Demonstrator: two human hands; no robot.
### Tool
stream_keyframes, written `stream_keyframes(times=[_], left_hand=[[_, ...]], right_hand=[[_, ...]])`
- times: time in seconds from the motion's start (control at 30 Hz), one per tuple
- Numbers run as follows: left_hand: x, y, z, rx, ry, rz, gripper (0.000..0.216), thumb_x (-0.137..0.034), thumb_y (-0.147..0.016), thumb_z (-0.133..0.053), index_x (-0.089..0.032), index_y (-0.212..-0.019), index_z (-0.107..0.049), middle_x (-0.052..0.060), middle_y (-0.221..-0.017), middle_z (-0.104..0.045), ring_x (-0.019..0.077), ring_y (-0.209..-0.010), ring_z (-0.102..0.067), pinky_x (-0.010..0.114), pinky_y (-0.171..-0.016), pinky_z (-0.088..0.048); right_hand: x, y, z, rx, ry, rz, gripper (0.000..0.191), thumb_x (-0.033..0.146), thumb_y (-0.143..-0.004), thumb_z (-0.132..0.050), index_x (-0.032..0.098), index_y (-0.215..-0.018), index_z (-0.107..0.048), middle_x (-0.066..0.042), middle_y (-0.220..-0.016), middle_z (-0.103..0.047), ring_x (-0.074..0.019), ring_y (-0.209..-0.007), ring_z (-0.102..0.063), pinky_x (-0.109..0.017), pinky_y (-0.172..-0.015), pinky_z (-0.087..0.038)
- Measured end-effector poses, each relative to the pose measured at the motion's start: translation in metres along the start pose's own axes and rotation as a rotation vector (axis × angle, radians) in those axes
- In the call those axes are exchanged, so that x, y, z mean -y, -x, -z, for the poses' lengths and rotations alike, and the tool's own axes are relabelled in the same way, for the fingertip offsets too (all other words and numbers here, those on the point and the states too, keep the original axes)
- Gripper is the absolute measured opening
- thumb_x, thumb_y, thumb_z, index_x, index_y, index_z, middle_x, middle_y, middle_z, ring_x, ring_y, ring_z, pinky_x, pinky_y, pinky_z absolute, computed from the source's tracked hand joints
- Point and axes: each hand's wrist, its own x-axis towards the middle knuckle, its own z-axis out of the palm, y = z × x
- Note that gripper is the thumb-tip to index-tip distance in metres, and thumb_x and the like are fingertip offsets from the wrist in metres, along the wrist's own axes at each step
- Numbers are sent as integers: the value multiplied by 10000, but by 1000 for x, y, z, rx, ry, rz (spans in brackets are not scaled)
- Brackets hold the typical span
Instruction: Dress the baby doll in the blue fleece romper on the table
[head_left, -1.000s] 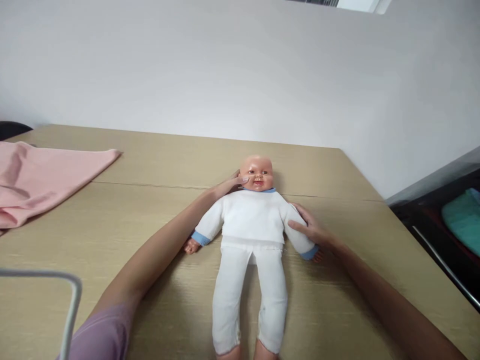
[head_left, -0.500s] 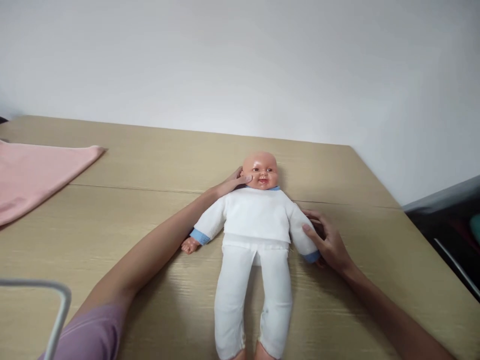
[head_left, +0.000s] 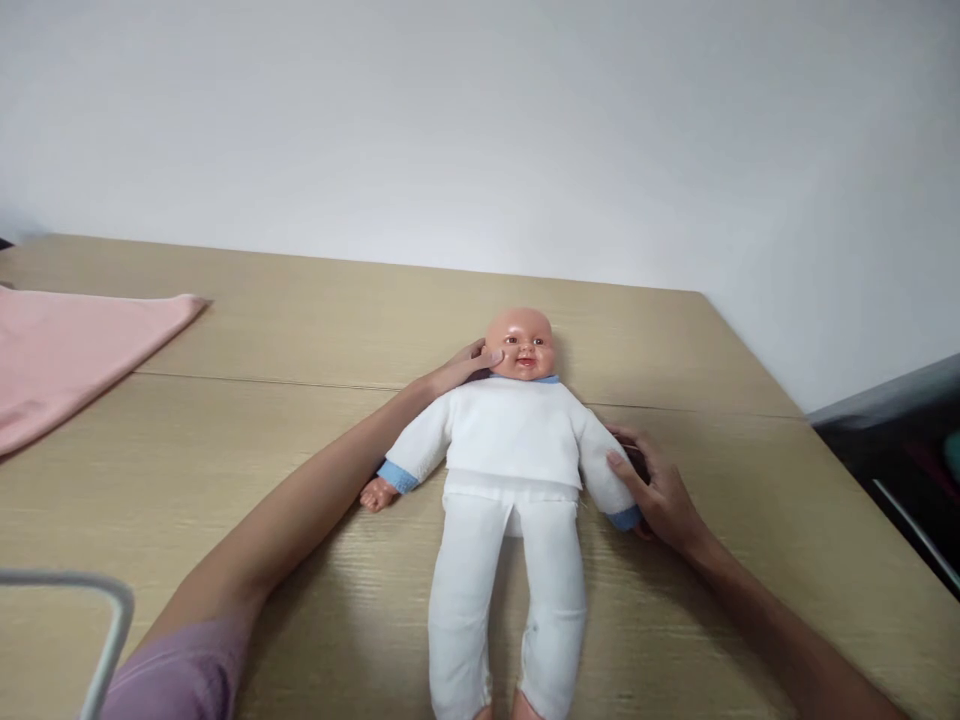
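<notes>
A doll (head_left: 514,440) lies face up on the worktop (head_left: 315,600), its bald head (head_left: 521,340) toward twelve o'clock and its legs (head_left: 506,600) slightly apart toward six, running out of view at the bottom edge. It wears a white top (head_left: 514,430) with a blue collar and blue cuffs, over white trousers. Its arms spread toward eight and four.

At eleven from the doll's chest, the person's left hand (head_left: 476,362) cups the side of the head: the thumb lies on the cheek, while the other fingers curve in behind, partly hidden. Between three and four, the right hand (head_left: 654,485) is half open and loosely curved at the doll's sleeve (head_left: 606,465), thumb touching the cloth; whether the partly hidden fingers grip it, I cannot tell.

Farther out, a pink cloth (head_left: 67,360) lies flat between nine and ten. A pale bent tube (head_left: 112,625) and the person's purple sleeve (head_left: 184,665) show near eight. At three, beyond the worktop, is a dark object (head_left: 885,455) with a pale bar; a plain wall (head_left: 450,130) rises at twelve.
</notes>
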Motion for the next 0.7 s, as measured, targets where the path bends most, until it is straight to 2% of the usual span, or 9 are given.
stream_keyframes(times=[0.2, 0.47, 0.7], left_hand=[[3, 0, 2, -6, 66, 55, 898, -634, -738, -995, -137, -1426, -700, 229, -1437, -767, 457, -1469, -644, 606, -1295, -440], [14, -9, 12, -87, -18, -22, 1006, -676, -703, -991, -225, -1514, -601, 198, -1636, -610, 474, -1590, -498, 624, -1339, -367], [11, -5, 10, -80, -26, -40, 930, -620, -728, -992, -228, -1489, -630, 185, -1639, -602, 482, -1596, -482, 628, -1337, -363]], right_hand=[[2, 0, 0, 12, 20, 4, 487, 632, -1065, -621, 266, -1378, -694, -132, -1370, -779, -338, -1234, -759, -496, -1067, -600], [5, 1, 0, -8, 46, 13, 485, 623, -1069, -612, 249, -1362, -710, -125, -1338, -782, -321, -1173, -753, -469, -1044, -596], [7, 0, 0, -2, 39, -6, 485, 634, -1061, -618, 263, -1359, -714, -125, -1343, -787, -333, -1167, -754, -489, -1065, -588]])
